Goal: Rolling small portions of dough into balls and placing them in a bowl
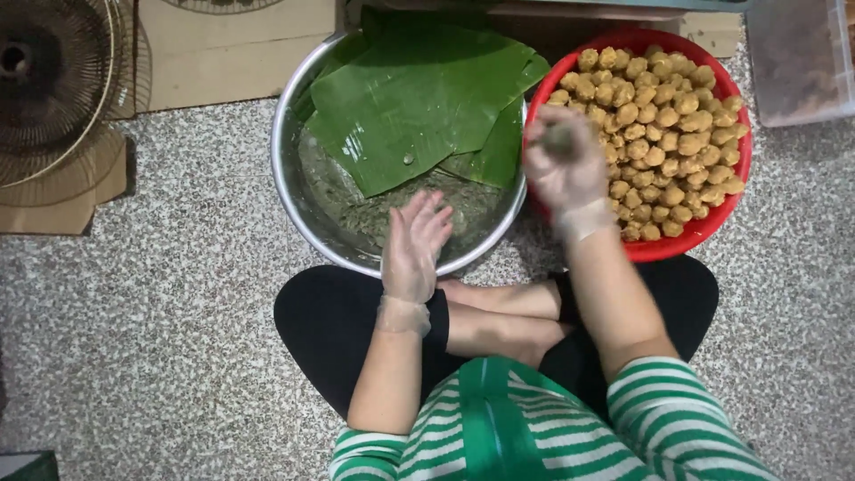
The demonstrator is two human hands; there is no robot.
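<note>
Right hand [565, 169] in a thin clear glove, fingers [545, 150] curled shut round a small greenish dough lump [559, 138], blurred and mostly buried in the grip, so no telling its shape or which way it points. Just beyond and right of those fingertips: red basin [735, 191] heaped with tan filling balls [663, 134], top rim cut off by the edge of view. Left hand [414, 245], also gloved, fingers [426, 214] spread open and holding nothing, hovering over the near rim of the steel bowl [287, 183]. Right ahead of those fingertips, grey-green dough [356, 209] in the bowl, largely hidden under banana leaves [419, 98] with long axis slanting from near-left to far-right. Off left of everything, a fan grille [49, 80], cropped. Crossed legs below the wrists, speckled floor [160, 330] all round
</note>
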